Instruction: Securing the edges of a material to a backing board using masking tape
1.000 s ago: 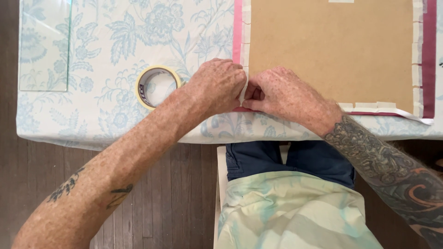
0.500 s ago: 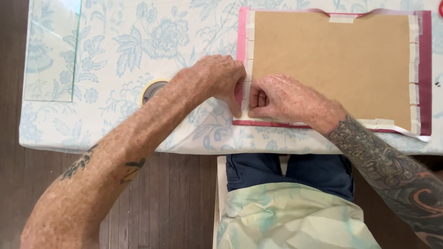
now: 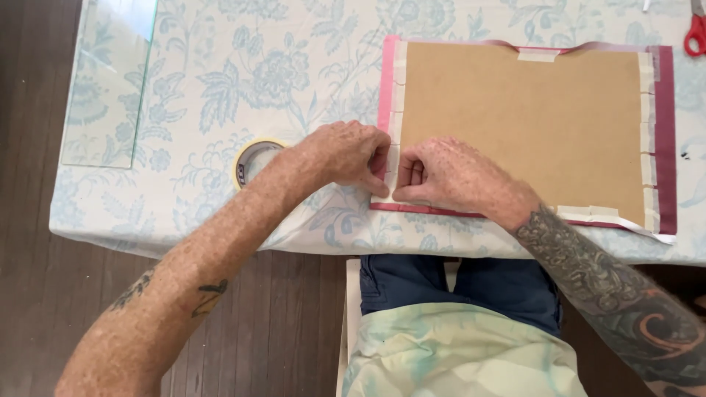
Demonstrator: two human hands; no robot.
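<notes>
1. From the head view I see my left hand [image 3: 346,156] curled at the near left corner of a brown backing board [image 3: 522,125], its fingers clenched loosely, with the index tip pressing down on a strip of pale masking tape [image 3: 390,180] along the board's left edge.
2. My right hand [image 3: 448,176] sits just beside it at 3 o'clock, fingers folded into a loose fist, thumb flat on the same corner; it grasps nothing that I can make out.
3. The board lies flat on pink fabric [image 3: 387,81] whose margins are folded over its edges; short tape strips hold the left, top and right sides.
4. All of this rests on a table [image 3: 220,66] covered with a white cloth printed in pale blue flowers.
5. A roll of masking tape [image 3: 254,158] lies at 9 o'clock from my left hand, partly hidden by the wrist.
6. A clear glass pane [image 3: 110,81] lies flat at 10 o'clock, well apart from the board.
7. Red-handled scissors [image 3: 695,33] show at the 2 o'clock corner, partly cut off by the frame.
</notes>
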